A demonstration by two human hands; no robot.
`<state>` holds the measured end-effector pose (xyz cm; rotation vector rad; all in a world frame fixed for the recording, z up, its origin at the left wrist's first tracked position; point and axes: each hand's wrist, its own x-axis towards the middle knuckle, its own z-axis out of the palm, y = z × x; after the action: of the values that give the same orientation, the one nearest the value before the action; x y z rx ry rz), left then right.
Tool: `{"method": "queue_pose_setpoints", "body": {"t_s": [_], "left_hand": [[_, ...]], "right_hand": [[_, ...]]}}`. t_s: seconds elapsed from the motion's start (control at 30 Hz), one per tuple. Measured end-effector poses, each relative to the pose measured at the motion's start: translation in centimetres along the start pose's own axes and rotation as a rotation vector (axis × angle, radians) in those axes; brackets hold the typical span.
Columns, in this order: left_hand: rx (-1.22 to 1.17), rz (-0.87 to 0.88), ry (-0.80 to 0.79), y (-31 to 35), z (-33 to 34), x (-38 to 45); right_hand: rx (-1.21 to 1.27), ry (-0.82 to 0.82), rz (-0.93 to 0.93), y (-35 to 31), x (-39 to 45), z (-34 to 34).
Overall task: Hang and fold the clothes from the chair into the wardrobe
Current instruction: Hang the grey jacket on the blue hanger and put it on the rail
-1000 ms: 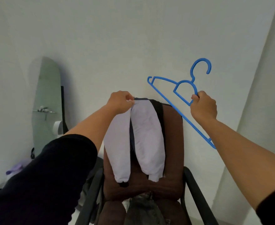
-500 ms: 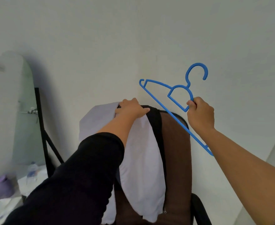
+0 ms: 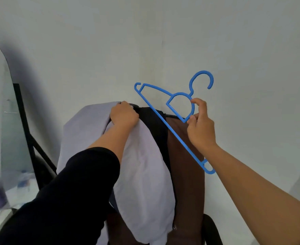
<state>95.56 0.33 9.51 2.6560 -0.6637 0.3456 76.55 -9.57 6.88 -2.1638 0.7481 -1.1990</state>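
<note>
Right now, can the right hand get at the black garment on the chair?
Probably not freely: the right hand grips the hanger. The black garment lies close below, part uncovered beside the white garment that the left hand grips. Nothing else blocks it.

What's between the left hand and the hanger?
In the head view, a black garment draped over the chair top lies between the left hand and the hanger bar.
</note>
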Motion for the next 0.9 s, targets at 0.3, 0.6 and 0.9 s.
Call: {"method": "queue_pose_setpoints", "body": {"t_s": [0.3, 0.6, 0.9], "left_hand": [[-0.907, -0.215, 0.000, -2.5, -2.3, -1.5], [-0.737, -0.118, 0.016, -4.7, -6.2, -4.9], [-1.157, 0.061, -0.292, -10.5, -14.2, -10.1]], "right_hand": [[-0.051, -0.127, -0.051, 1.4, -1.2, 0.3], [0.022, -0.187, -0.119, -1.4, -3.6, -0.5], [0.122, -0.274, -0.156, -10.1, -5.1, -2.3]]}}
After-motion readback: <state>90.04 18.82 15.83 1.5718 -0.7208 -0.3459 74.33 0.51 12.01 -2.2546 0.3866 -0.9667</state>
